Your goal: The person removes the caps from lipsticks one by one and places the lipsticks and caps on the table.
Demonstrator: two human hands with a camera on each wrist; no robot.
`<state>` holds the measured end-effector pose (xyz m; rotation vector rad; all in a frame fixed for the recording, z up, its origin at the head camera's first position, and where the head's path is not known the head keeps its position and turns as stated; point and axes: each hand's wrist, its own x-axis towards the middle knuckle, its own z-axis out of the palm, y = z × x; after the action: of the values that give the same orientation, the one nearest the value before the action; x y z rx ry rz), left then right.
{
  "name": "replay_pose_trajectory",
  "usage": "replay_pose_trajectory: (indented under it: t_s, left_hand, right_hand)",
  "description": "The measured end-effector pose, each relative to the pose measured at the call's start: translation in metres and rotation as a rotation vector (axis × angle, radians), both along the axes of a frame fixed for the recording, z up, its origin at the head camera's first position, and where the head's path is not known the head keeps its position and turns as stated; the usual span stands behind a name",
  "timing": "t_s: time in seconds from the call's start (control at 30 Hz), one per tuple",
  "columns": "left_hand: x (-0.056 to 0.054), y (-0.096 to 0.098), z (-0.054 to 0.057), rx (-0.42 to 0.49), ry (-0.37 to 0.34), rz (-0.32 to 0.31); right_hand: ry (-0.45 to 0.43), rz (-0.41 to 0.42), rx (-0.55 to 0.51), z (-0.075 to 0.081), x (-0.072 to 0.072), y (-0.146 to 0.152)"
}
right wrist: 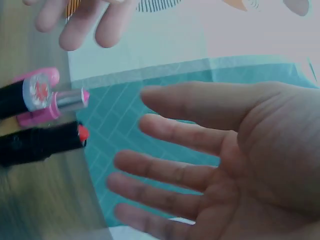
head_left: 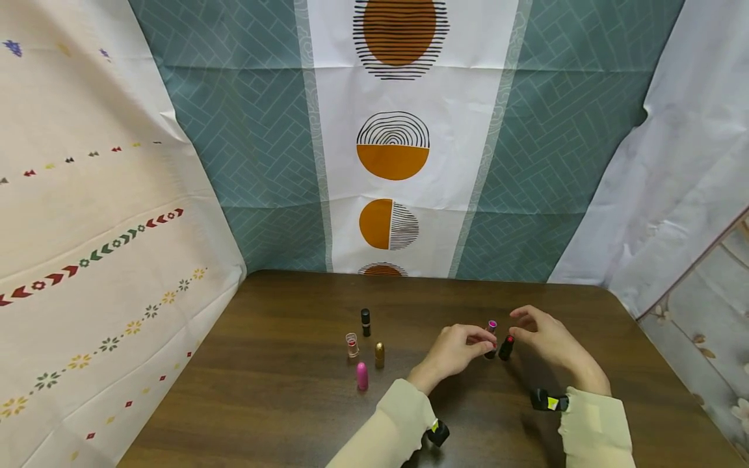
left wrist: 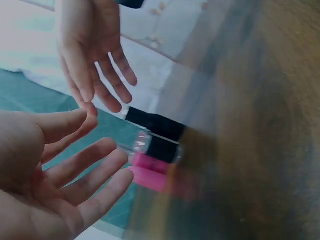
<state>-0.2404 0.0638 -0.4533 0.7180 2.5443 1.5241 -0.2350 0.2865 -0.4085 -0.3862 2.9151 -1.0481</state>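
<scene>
Near the right of the table in the head view, a black lipstick with a red tip (head_left: 506, 348) stands uncapped. Beside it are a black-based lipstick with a clear collar (right wrist: 26, 95) and a pink lipstick with a silver neck (right wrist: 70, 99), partly hidden behind my left fingers in the head view. My left hand (head_left: 452, 352) is just left of these lipsticks, fingers loosely spread and holding nothing. On their right, my right hand (head_left: 547, 336) is raised with its fingers apart and its palm bare.
Left of my hands, a short black cylinder (head_left: 365, 322), a clear cap-like piece with red (head_left: 352, 345), a gold rounded cap (head_left: 380, 355) and a pink rounded cap (head_left: 362, 376) stand on the brown table (head_left: 281, 390). A patterned cloth (head_left: 257, 162) hangs behind the far edge.
</scene>
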Motion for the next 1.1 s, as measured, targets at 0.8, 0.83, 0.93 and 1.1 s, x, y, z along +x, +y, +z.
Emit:
replay_pose_trajectory:
  t_s: [0.8,0.83,0.93,1.1]
  left_hand:
    - [0.007,-0.062,0.054,0.254,0.034,-0.015]
    - [0.007,-0.066,0.055,0.25,0.041,-0.009]
    - [0.005,-0.077,0.06,0.258,0.052,0.0]
    - [0.006,-0.098,0.07,0.285,0.051,-0.013]
  right_hand:
    - [0.077,0.178,-0.393,0.016,0.004,-0.052]
    - [0.073,0.186,-0.396,0.016,0.004,-0.054]
    - [0.057,0.205,-0.426,0.015,0.004,-0.062]
    - [0.005,0.221,-0.483,0.012,0.002,-0.072]
